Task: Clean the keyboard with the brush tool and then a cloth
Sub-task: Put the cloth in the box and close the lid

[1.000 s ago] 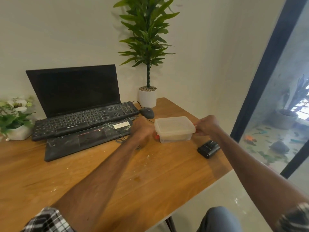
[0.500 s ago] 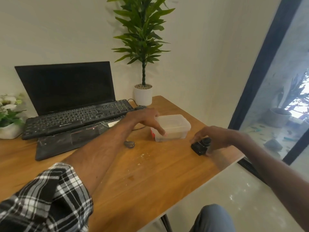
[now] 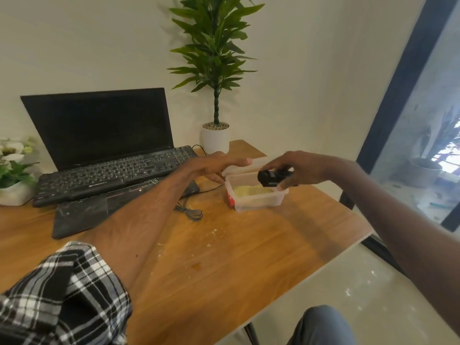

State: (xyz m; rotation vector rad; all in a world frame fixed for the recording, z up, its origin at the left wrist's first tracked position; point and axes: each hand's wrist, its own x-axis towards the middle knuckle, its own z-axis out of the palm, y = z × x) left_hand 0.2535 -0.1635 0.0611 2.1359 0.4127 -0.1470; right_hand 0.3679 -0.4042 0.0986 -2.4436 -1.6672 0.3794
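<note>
A black keyboard [image 3: 112, 173] rests on an open black laptop [image 3: 82, 212] at the back left of the wooden table [image 3: 249, 250]. A clear plastic container [image 3: 256, 197] stands to its right, open, with something pale yellow [image 3: 249, 191] inside. My left hand [image 3: 216, 166] holds the container's lid [image 3: 251, 162] tilted up at the far side. My right hand [image 3: 306, 169] grips a small black tool [image 3: 272, 178] just above the open container. I cannot make out any bristles on it.
A black mouse [image 3: 193, 189] lies behind my left forearm, its coiled cable [image 3: 191, 213] in front. A tall plant in a white pot [image 3: 215, 139] stands at the back, a flower pot [image 3: 12, 192] at far left. The table's edge [image 3: 358, 241] runs close on the right.
My right hand took the black tool off the table and carried it over the container. My left hand raised the lid, so the container now stands open.
</note>
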